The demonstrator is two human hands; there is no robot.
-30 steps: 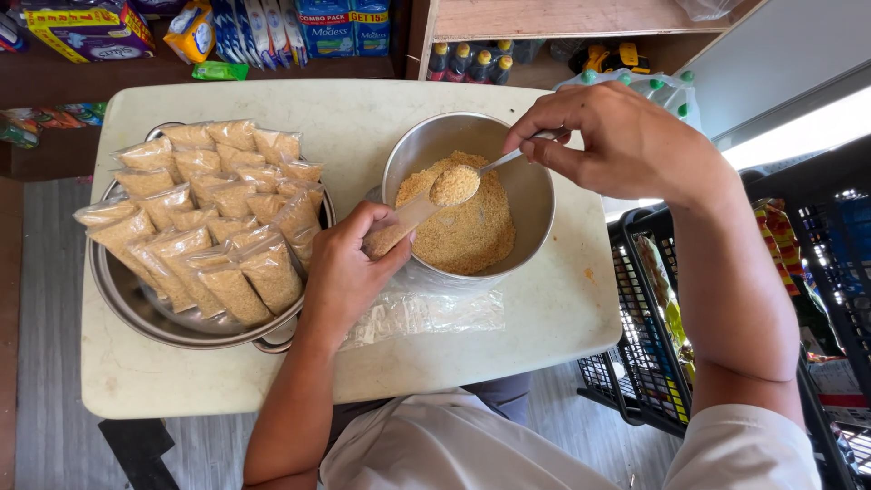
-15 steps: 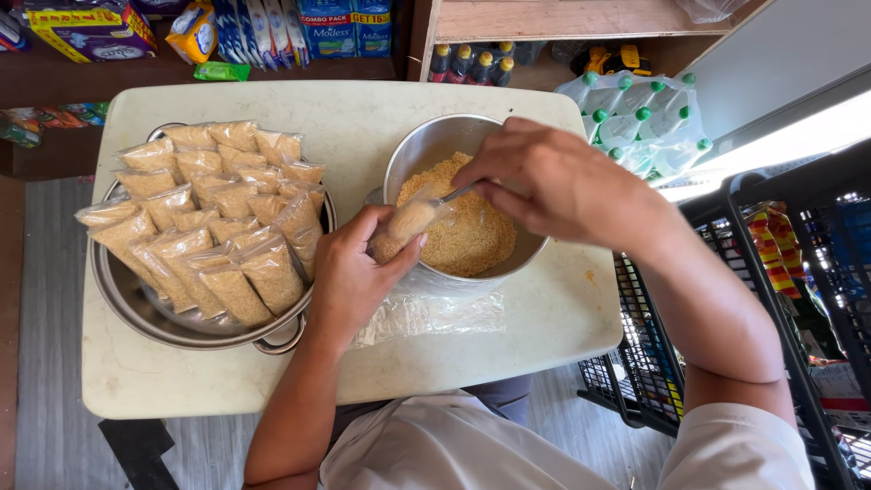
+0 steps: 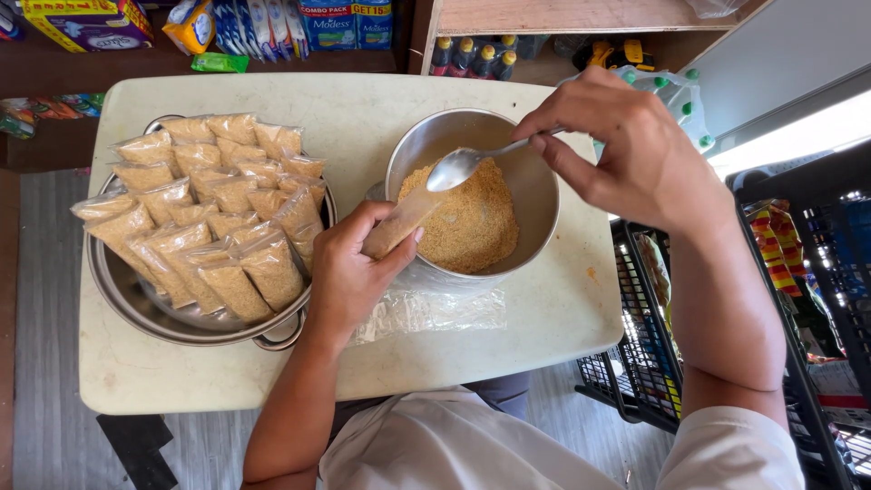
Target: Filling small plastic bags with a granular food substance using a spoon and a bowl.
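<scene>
Lowest in the frame, a flat stack of clear plastic bags (image 3: 426,311) lies on the pale table (image 3: 544,327), just below the steel bowl (image 3: 535,195). Above it, at centre, the left hand (image 3: 349,272) is wrapped around a small narrow plastic pouch (image 3: 404,220) partly filled with brown granules, tilting its open mouth over the bowl's rim. The pouch looks light, soft and slippery; it is probably best held around the filled lower part, so the mouth stays open and nothing spills. The right hand (image 3: 635,150), at upper right, pinches the handle of a metal spoon (image 3: 458,166) whose bowl hovers at the pouch mouth, above the brown granules (image 3: 472,222). At left, a wide steel pan (image 3: 136,304) holds many filled pouches (image 3: 209,213), touching and overlapping. Farther up, shelves carry packaged goods (image 3: 299,23).
</scene>
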